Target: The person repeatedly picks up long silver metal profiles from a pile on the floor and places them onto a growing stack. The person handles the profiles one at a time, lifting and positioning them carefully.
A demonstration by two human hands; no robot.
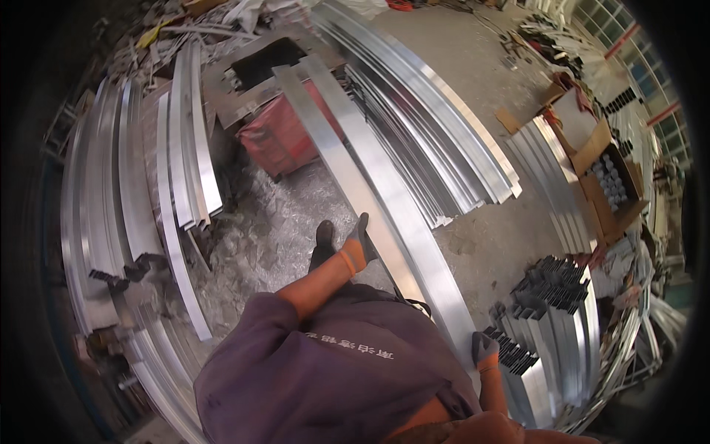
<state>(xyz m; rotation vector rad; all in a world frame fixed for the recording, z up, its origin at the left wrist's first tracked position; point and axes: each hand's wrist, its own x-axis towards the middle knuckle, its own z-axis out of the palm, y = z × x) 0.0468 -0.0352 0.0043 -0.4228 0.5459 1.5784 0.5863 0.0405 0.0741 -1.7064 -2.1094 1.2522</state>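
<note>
Two long silvery metal profiles, a left profile point(332, 157) and a right profile point(396, 194), slant side by side in front of my body. My left hand point(361, 241), in a dark glove with an orange cuff, grips the outer edge of the left profile; some of its fingers are hidden. Close to the near end of the right profile, my right hand point(485, 345) in a matching glove is closed on its outer edge. The profiles' far ends lie above a red wrapped bundle point(277, 140).
Stacks of long metal profiles lie on the left point(111, 177) and beyond the right profile point(436, 140). A bundle of upended profiles point(551, 325) stands close to my right hand. An open cardboard box point(632, 211) sits at the right. Crumpled clear film point(259, 229) covers floor at left.
</note>
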